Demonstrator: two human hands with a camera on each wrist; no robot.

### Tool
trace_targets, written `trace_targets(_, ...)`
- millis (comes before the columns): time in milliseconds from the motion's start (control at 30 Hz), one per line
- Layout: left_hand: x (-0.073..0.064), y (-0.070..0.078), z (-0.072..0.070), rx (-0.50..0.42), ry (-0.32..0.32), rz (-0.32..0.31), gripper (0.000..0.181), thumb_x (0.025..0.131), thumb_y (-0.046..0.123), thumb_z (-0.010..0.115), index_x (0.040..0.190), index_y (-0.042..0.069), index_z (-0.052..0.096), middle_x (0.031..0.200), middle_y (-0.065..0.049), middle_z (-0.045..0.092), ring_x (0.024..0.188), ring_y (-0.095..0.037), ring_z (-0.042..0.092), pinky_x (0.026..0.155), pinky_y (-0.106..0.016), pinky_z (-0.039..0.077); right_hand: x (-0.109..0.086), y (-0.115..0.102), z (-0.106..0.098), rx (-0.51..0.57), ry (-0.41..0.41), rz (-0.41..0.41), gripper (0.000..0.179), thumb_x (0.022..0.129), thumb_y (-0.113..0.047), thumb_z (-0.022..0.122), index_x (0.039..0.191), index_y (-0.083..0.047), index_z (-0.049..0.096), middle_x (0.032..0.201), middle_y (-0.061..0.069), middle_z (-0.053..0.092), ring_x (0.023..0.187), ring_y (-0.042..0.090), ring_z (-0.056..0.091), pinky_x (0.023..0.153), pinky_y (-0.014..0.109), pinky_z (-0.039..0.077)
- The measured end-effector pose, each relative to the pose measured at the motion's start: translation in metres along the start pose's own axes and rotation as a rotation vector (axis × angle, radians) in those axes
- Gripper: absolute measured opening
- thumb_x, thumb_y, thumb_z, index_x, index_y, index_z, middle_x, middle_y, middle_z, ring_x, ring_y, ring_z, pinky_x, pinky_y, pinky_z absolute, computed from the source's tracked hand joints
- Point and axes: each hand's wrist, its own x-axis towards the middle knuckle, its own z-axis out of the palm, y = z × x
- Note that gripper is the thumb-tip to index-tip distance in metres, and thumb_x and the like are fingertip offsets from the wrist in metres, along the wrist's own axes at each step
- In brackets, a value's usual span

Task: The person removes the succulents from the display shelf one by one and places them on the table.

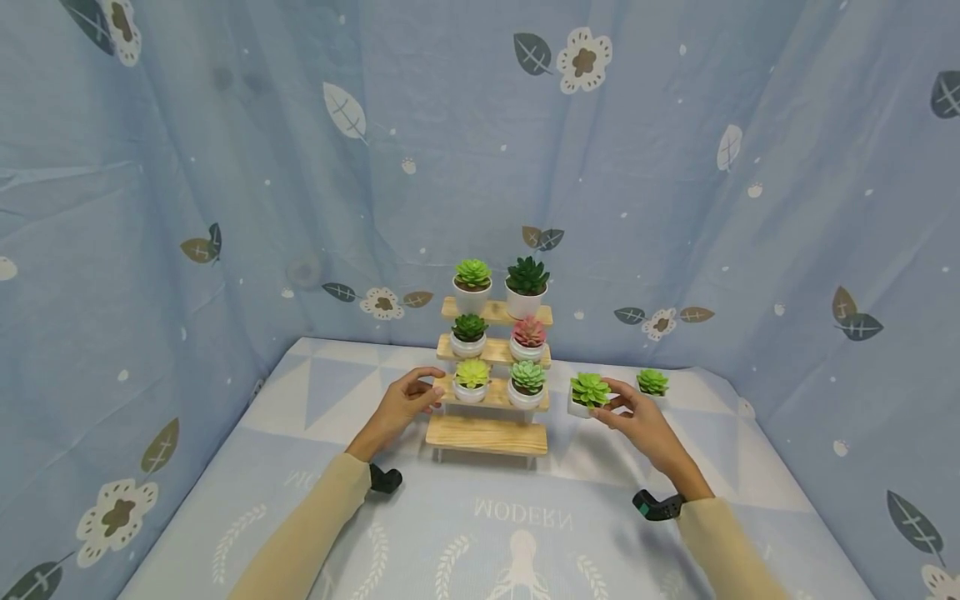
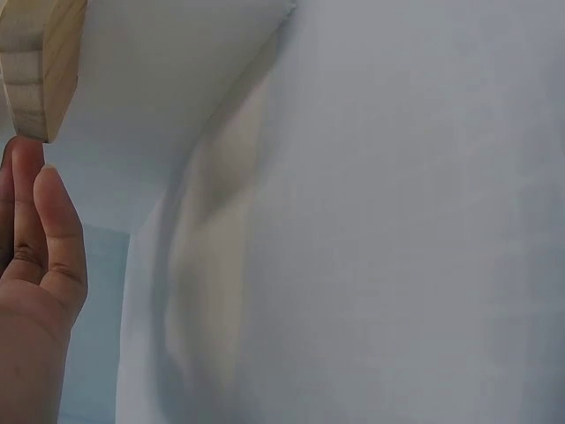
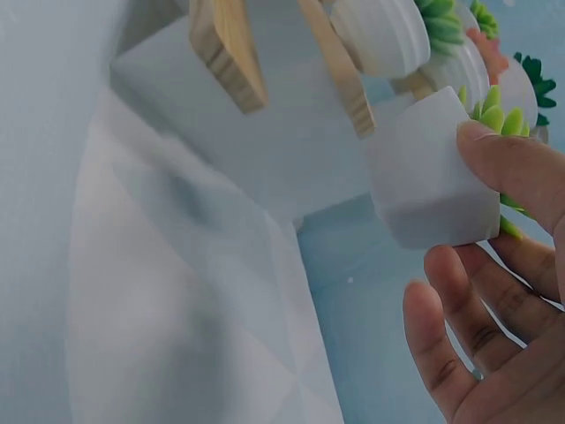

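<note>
A four-tier wooden stand (image 1: 486, 436) stands on the table with potted succulents on its upper three tiers. My right hand (image 1: 641, 423) pinches a square white pot with a bright green succulent (image 1: 589, 389), thumb on one side and fingers on the other. In the right wrist view the white pot (image 3: 433, 172) is tilted beside the stand's boards. My left hand (image 1: 401, 408) is at the left end of the third tier, by the yellow-green succulent (image 1: 472, 373). Its fingertips are at the end of a wooden board (image 2: 40, 71) in the left wrist view, fingers fairly straight.
Another green succulent (image 1: 652, 382) stands on the table behind the right hand. The top tier holds a light green succulent (image 1: 473, 273) and a dark green one (image 1: 527, 277). A pink succulent (image 1: 529, 332) sits on the second tier. Blue curtains (image 1: 480, 167) surround the table.
</note>
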Motion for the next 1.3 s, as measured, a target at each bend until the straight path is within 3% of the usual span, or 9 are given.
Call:
trace_targets(167, -0.001, -0.001, -0.001, 0.012, 0.001, 0.004, 0.042, 0.103, 0.021, 0.067, 0.142, 0.008, 0.056, 0.115, -0.024, 0.064, 0.109, -0.057, 0.060, 0.095, -0.069, 0.047, 0.008, 0.010, -0.009, 0.004, 0.002, 0.000, 0.085, 0.091, -0.044, 0.079, 0.158, -0.010, 0.040, 0.113, 0.016, 0.065, 0.103, 0.047, 0.062, 0.090, 0.061, 0.053)
trace_targets(333, -0.001, 0.000, -0.001, 0.010, 0.007, -0.003, 0.042, 0.103, 0.020, 0.067, 0.141, 0.008, 0.057, 0.115, -0.024, 0.064, 0.109, -0.056, 0.061, 0.095, -0.068, 0.048, 0.016, 0.019, -0.017, -0.021, 0.005, 0.010, 0.085, 0.091, -0.046, 0.079, 0.158, -0.010, 0.040, 0.116, 0.017, 0.065, 0.105, 0.044, 0.062, 0.090, 0.060, 0.055)
trace_targets(633, 0.010, -0.022, -0.006, 0.009, 0.023, -0.018, 0.041, 0.103, 0.019, 0.067, 0.142, 0.010, 0.057, 0.112, -0.019, 0.066, 0.107, -0.054, 0.062, 0.094, -0.070, 0.047, 0.032, 0.034, -0.033, -0.106, -0.025, 0.045, 0.086, 0.095, -0.046, 0.074, 0.160, -0.008, 0.035, 0.139, 0.025, 0.054, 0.100, 0.040, 0.067, 0.098, 0.061, 0.050)
trace_targets(900, 0.011, -0.026, -0.007, 0.007, 0.028, -0.033, 0.047, 0.100, 0.031, 0.071, 0.142, 0.014, 0.058, 0.114, -0.016, 0.066, 0.108, -0.048, 0.065, 0.094, -0.064, 0.051, 0.040, 0.043, -0.039, -0.078, -0.057, 0.081, 0.085, 0.098, -0.040, 0.073, 0.162, -0.004, 0.029, 0.141, 0.027, 0.053, 0.091, 0.039, 0.069, 0.104, 0.062, 0.045)
trace_targets(1000, 0.011, -0.026, -0.007, 0.015, 0.028, -0.023, 0.047, 0.099, 0.035, 0.072, 0.140, 0.016, 0.059, 0.113, -0.017, 0.066, 0.106, -0.045, 0.066, 0.091, -0.059, 0.054, 0.044, 0.046, -0.040, -0.063, -0.059, 0.092, 0.082, 0.099, -0.035, 0.072, 0.162, -0.004, 0.029, 0.141, 0.028, 0.053, 0.086, 0.040, 0.069, 0.098, 0.057, 0.050)
trace_targets(1167, 0.010, -0.024, -0.006, 0.024, 0.029, -0.014, 0.045, 0.099, 0.036, 0.073, 0.138, 0.019, 0.061, 0.114, -0.017, 0.067, 0.102, -0.039, 0.068, 0.088, -0.052, 0.057, 0.051, 0.050, -0.036, 0.010, -0.065, 0.123, 0.079, 0.101, -0.025, 0.071, 0.162, -0.005, 0.027, 0.151, 0.027, 0.043, 0.091, 0.047, 0.065, 0.074, 0.051, 0.059)
trace_targets(1300, 0.010, -0.024, -0.006, 0.031, 0.035, -0.011, 0.043, 0.099, 0.035, 0.072, 0.138, 0.020, 0.061, 0.113, -0.016, 0.067, 0.101, -0.037, 0.069, 0.087, -0.049, 0.058, 0.055, 0.051, -0.033, 0.043, -0.049, 0.142, 0.075, 0.101, -0.018, 0.070, 0.162, -0.005, 0.027, 0.145, 0.028, 0.047, 0.089, 0.052, 0.062, 0.064, 0.052, 0.060)
